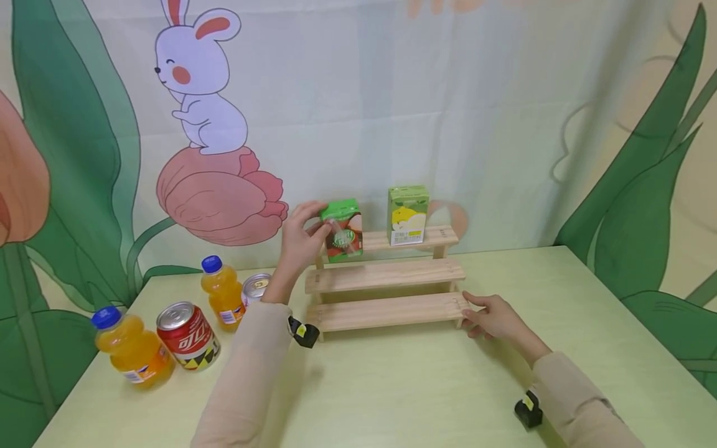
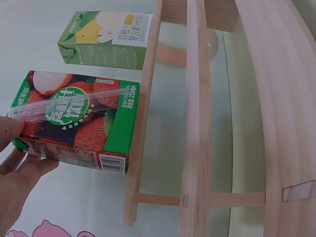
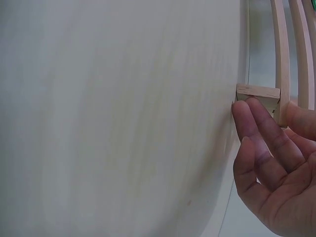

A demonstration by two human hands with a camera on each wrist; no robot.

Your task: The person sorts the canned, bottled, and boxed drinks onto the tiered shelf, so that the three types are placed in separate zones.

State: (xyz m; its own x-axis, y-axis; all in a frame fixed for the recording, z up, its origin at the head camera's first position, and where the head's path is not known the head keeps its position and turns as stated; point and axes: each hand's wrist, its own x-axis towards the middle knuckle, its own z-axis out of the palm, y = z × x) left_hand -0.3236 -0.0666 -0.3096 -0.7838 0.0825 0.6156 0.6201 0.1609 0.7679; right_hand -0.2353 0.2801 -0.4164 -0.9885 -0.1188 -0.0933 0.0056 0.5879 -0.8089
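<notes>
The left hand (image 1: 299, 239) pinches a lychee juice carton (image 1: 343, 230) near its top, the thumb on the printed front and the fingers round the side. The carton is a small upright box with bright green bands at top and bottom. Between them, dark artwork shows red, bumpy lychees, one peeled to its pale flesh, around a round green badge with white Chinese lettering. A straw (image 2: 74, 103) in a clear wrapper slants across the front; a barcode is printed low on one narrow side. The carton leans slightly at the left end of the top step, its base meeting the plank; whether its full weight rests there cannot be told.

The right hand (image 1: 493, 317) holds the lower right corner of the three-step wooden rack (image 1: 386, 275), thumb at the bottom step's end, fingertips by the leg. Farther right on the top step, apart from the lychee box, stands a pale green pomelo juice carton (image 1: 407, 218) picturing yellow fruit.

On the pale table (image 1: 420, 386), left of the rack, are two blue-capped bottles of orange drink (image 1: 136, 351), a red cola can (image 1: 188, 339) between them, and another can (image 1: 256, 286) partly hidden by the left sleeve (image 1: 246, 367). Behind hangs a curtain with a cartoon rabbit (image 1: 204, 81).
</notes>
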